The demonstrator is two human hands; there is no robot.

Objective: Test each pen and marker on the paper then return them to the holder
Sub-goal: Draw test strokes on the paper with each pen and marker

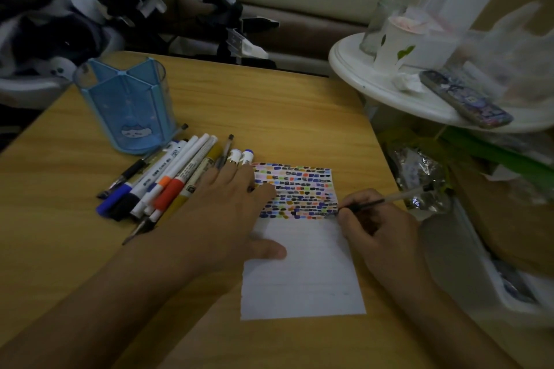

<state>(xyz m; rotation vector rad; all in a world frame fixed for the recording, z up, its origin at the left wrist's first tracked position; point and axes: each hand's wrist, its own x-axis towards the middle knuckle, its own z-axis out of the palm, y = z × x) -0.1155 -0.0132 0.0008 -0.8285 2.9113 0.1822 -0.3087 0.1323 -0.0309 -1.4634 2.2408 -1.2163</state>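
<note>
We judge the task to be somewhere in its middle. The top half of the paper [302, 272] is already filled with rows of small coloured and black dabs, while the lower half is blank, so a good deal of testing has been done on this sheet. Yet the blue holder [129, 105] at the far left of the counter [269, 105] appears to hold nothing, and a loose pile of pens and markers [168, 180] lies on the counter between the holder and the paper. So the returning is, as far as we can see, all left to do; which of the pile have had their turn we cannot tell.

Our right hand [380, 228] holds a thin pen [386, 199], its fingers curled round the lower barrel near the tip. The tip touches the paper at the right end of the lowest row of dabs, and the barrel slants up and away to the right, past the paper's edge.

Our left hand [227, 213] lies flat with fingers straight, pressing on the paper's left edge to steady it. Its fingertips reach the caps of the nearest markers in the pile.
</note>
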